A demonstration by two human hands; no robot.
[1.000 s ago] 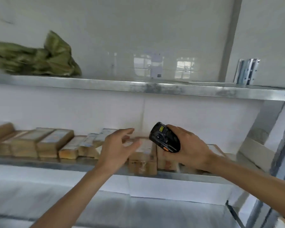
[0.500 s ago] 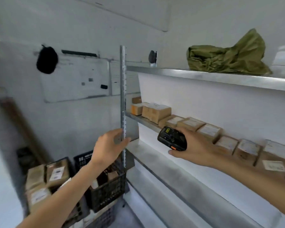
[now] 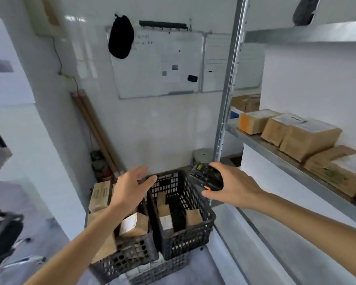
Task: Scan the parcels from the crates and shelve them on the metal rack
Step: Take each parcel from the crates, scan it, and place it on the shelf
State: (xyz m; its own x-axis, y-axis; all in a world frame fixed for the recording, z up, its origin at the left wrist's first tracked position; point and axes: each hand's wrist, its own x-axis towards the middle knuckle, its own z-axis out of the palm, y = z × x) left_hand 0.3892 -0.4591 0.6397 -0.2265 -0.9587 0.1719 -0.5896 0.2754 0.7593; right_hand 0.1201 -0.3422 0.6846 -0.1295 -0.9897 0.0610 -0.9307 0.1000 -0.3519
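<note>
1. Left hand hangs above the 2 black crates, grip slack, fingers spread, holding nothing.
2. Right hand has its grip wrapped around the scanner.
3. Parcels sit in both crates; more parcels line the metal rack on the right.

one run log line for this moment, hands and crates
left hand: open, empty, over black crates | right hand: holds handheld scanner | parcels in crates | phase: reaching for next parcel
</note>
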